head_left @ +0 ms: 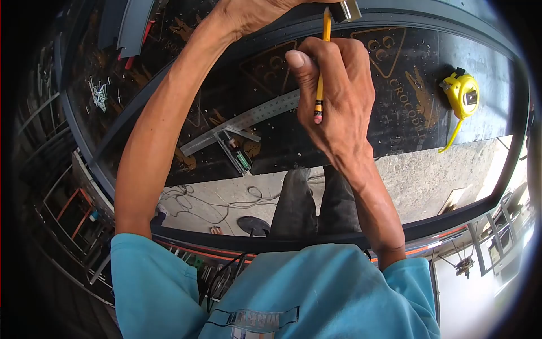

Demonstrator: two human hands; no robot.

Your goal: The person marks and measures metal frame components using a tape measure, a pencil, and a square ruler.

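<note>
Head view: a black board [406, 113] lies inside a dark frame [451, 22]. At the far rail, the left hand [248, 14] reaches a metal block [345, 8]; its fingers are cropped, so the grip cannot be told. The right hand [339, 96] pinches a pencil [322, 68] with its tip at the rail. Marking seems underway and measuring done, since the tape measure [463, 96] lies apart on the right.
</note>
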